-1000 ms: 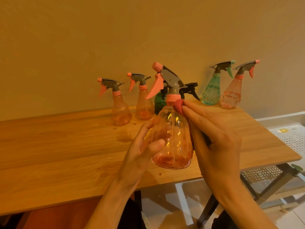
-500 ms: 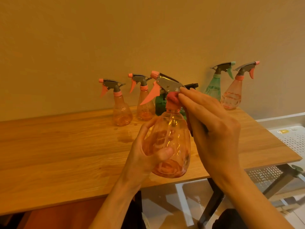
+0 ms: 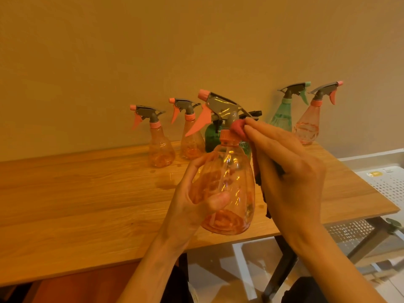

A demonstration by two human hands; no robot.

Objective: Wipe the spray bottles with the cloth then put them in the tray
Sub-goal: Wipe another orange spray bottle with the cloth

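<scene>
while the left hand (image 3: 196,200) is gripping the orange spray bottle (image 3: 227,189) above the wooden table (image 3: 87,204), right hand (image 3: 288,171) fingers are pinching the red cloth (image 3: 239,127), now shifting from collar to trigger neck; white tray (image 3: 389,184) sitting right of the table.

You have one head-worn view, looking forward and slightly down from close above your left hand (image 3: 196,200) and right hand (image 3: 290,176), facing the wall (image 3: 153,51) beyond them.

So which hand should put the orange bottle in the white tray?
Probably the left hand: it already grips the orange bottle. The right hand holds the cloth, though the white tray sits on its side.
</scene>
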